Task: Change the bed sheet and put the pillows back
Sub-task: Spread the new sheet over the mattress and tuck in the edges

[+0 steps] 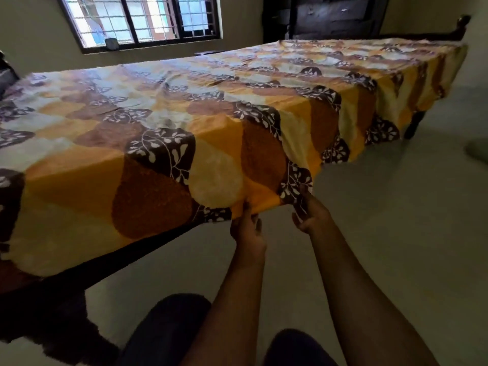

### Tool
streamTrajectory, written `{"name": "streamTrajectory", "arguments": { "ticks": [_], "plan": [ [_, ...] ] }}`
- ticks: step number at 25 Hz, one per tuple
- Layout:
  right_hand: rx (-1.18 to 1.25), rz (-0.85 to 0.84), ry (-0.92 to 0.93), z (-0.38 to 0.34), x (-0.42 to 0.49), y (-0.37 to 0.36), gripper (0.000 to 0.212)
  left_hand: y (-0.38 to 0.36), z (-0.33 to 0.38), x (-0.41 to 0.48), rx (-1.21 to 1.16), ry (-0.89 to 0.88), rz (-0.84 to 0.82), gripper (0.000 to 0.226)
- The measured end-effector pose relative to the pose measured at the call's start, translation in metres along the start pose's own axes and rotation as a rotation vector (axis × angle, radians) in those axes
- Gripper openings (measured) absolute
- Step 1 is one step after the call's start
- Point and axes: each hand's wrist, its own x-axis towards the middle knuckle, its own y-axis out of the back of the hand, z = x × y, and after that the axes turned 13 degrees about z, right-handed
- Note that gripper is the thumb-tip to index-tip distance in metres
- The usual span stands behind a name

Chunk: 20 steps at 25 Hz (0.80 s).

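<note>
Bed sheet (pixel 169 133), yellow-and-brown leaf print: lies spread over the bed (pixel 52 294), hangs down the near side. Left grip (pixel 247 231), right grip (pixel 310 211): pinch the hanging hem at 6 o'clock, fingers curled on cloth, near each other, not touching. Window (pixel 137 19) at 11 o'clock.

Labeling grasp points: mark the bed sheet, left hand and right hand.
bed sheet (pixel 158 107): head view, flat top surface.
left hand (pixel 248 231): head view, back of the hand.
right hand (pixel 313 212): head view, back of the hand.
</note>
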Motion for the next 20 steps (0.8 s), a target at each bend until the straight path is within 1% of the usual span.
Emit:
{"name": "streamTrajectory", "arguments": {
  "ticks": [2,4,5,7,8,9,10,12,14,16,17,18,20],
  "plan": [
    [-0.052,0.048,0.044,0.005,-0.001,0.007,0.042,0.005,-0.016,0.000,0.043,0.074,-0.006,0.036],
    [-0.112,0.082,0.119,0.008,-0.006,0.016,0.045,0.005,-0.026,-0.002,0.091,0.195,-0.052,0.032],
    [-0.153,0.100,0.175,0.007,-0.008,0.019,0.044,0.002,-0.027,-0.004,0.153,0.252,-0.100,0.028],
    [-0.167,0.135,0.275,-0.001,-0.014,0.027,0.031,-0.008,-0.026,-0.012,0.377,0.329,-0.246,0.019],
    [-0.154,0.146,0.309,-0.005,-0.015,0.032,0.021,-0.016,-0.025,-0.017,0.521,0.328,-0.333,0.019],
    [-0.145,0.154,0.336,-0.008,-0.015,0.037,0.013,-0.026,-0.023,-0.022,0.661,0.285,-0.417,0.019],
    [-0.129,0.150,0.362,-0.014,-0.012,0.042,0.009,-0.040,-0.022,-0.025,0.781,0.196,-0.497,0.019],
    [-0.083,0.124,0.410,-0.036,-0.002,0.047,0.008,-0.077,-0.024,-0.029,0.969,-0.072,-0.649,0.019],
    [-0.078,0.109,0.471,-0.069,0.012,0.046,0.015,-0.114,-0.023,-0.030,1.114,-0.426,-0.809,0.021],
    [-0.112,0.130,0.560,-0.113,0.035,0.045,0.023,-0.155,-0.023,-0.033,1.187,-0.825,-0.961,0.021],
    [-0.132,0.142,0.605,-0.135,0.045,0.044,0.026,-0.178,-0.021,-0.036,1.226,-1.016,-0.999,0.020],
    [-0.160,0.155,0.641,-0.156,0.058,0.043,0.027,-0.205,-0.018,-0.039,1.254,-1.202,-1.000,0.021],
    [-0.268,0.199,0.708,-0.193,0.082,0.041,0.030,-0.258,-0.013,-0.042,1.308,-1.480,-0.963,0.024]
  ]
}}
